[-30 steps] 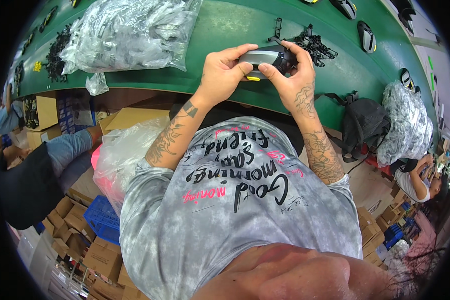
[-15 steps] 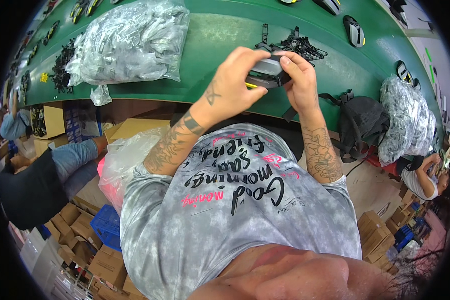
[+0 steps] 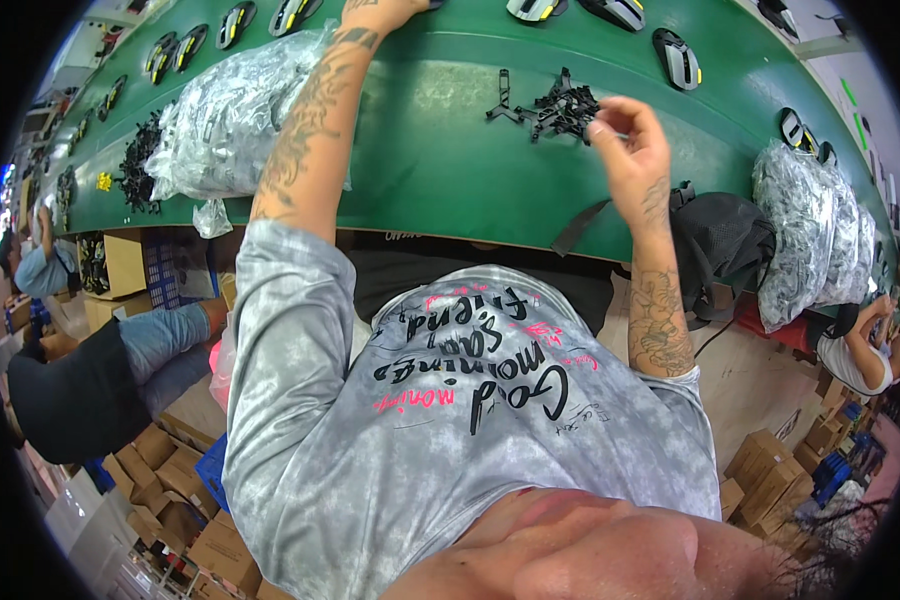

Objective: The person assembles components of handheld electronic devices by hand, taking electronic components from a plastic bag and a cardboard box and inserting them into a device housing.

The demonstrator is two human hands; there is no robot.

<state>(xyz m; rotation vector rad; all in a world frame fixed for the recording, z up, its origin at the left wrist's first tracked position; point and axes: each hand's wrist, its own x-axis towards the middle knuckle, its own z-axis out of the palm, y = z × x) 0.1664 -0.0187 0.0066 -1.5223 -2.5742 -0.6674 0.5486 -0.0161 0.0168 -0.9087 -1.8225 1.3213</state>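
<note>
My left hand point(image 3: 382, 12) is stretched to the far side of the green table, partly cut off by the top edge of the view. A dark bit of a computer mouse point(image 3: 434, 4) shows at its fingers; the rest is out of sight. At the right side of a small heap of black plastic brackets point(image 3: 560, 112), my right hand point(image 3: 632, 142) has its thumb and forefinger closed around the heap's edge, on a bracket. One loose bracket point(image 3: 503, 98) lies just left of the heap.
A big clear bag of parts point(image 3: 220, 130) lies under my left forearm. Several black-and-grey mice with yellow accents, one a grey mouse point(image 3: 678, 60), line the table's far side. A black backpack point(image 3: 722, 240) and another plastic bag point(image 3: 800, 225) are at right. People sit on both sides.
My hands have parted. The left has reached forward and left with the mouse, which both held before. My right hand has let go of it and moved to the bracket heap.
</note>
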